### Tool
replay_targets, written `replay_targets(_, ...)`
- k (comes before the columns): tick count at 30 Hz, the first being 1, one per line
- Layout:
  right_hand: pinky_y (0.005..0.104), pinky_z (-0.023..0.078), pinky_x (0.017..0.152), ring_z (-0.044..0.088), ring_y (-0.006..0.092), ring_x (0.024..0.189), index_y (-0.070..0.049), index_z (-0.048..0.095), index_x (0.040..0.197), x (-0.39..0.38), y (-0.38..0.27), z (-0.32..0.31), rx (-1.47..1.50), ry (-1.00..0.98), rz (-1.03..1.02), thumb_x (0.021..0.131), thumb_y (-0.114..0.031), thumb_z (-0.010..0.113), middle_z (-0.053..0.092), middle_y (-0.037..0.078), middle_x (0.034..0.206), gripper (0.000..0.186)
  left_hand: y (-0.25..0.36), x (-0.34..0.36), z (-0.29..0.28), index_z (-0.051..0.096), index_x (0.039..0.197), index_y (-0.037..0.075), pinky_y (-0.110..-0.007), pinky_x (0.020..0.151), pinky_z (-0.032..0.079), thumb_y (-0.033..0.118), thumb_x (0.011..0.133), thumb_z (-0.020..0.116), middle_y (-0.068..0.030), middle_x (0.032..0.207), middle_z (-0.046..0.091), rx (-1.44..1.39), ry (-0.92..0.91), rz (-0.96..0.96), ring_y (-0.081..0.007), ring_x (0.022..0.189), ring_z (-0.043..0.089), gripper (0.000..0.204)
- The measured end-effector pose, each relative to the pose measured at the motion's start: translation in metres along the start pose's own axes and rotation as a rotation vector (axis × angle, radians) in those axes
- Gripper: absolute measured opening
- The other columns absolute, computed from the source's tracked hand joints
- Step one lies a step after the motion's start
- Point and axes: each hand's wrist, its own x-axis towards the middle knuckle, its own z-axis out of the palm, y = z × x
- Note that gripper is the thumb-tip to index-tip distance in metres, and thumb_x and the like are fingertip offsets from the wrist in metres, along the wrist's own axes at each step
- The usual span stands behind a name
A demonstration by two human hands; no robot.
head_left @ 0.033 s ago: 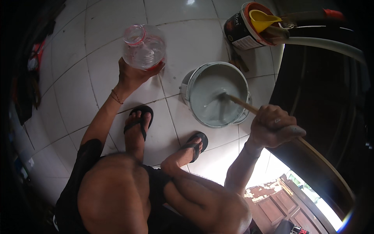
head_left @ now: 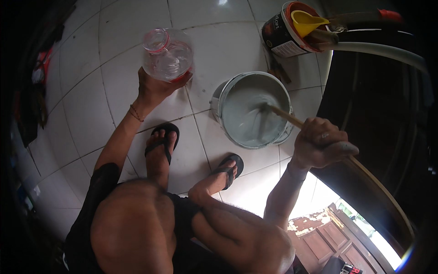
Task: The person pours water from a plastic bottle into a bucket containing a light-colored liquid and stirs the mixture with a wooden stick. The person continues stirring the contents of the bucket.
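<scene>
My left hand is closed round a large clear plastic bottle with pink-red at its neck and base, holding it left of the bucket. My right hand grips a long wooden stick, whose far end is dipped in grey-white liquid in a round white bucket standing on the tiles. The stick runs back past my hand toward the lower right.
A dark bucket with a yellow funnel and handled tools stands at upper right, beside a small tool on the white tiled floor. A pale hose, a dark panel and a worn brown door are at right.
My right hand has moved slightly up, away from me, and the stick's end in the liquid has shifted a little upward with it. My left hand and the bottle look almost unmoved.
</scene>
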Motion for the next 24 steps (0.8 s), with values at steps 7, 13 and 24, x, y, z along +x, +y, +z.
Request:
replay_targets(7,0.0291,0.03,0.038,0.036,0.0135,0.04,-0.009,0.039,0.068,0.016,-0.006,-0.006,-0.135,-0.113,0.098,0.114,-0.042,0.035,0.047,0.005,0.06,0.056,-0.006,0.001,0.002,0.054,0.138,0.005,-0.037,0.102,0.056,0.022,0.073,0.095,-0.0118,0.131,0.066,-0.005,-0.028,-0.002,-0.0256,0.119,0.067,0.08)
replay_targets(13,0.0274,0.028,0.037,0.031,0.011,0.037,-0.012,0.038,0.072,-0.015,-0.036,0.009,-0.123,0.093,0.275,0.115,-0.038,0.033,0.043,0.002,0.058,0.051,0.003,0.008,-0.001,0.061,0.13,0.004,-0.036,0.09,0.062,0.03,0.073,0.095,-0.0105,0.117,0.074,0.014,0.073,0.047,-0.025,0.1,0.076,0.071)
replay_targets(24,0.0261,0.014,0.039,0.015,0.0073,0.037,-0.017,0.033,0.058,0.024,-0.076,0.026,0.016,0.601,0.102,0.112,-0.046,0.042,0.025,-0.003,0.045,0.061,0.001,0.008,-0.001,0.059,0.132,0.005,-0.035,0.092,0.062,0.032,0.073,0.095,-0.0106,0.119,0.074,0.009,0.063,0.068,-0.0254,0.103,0.075,0.074)
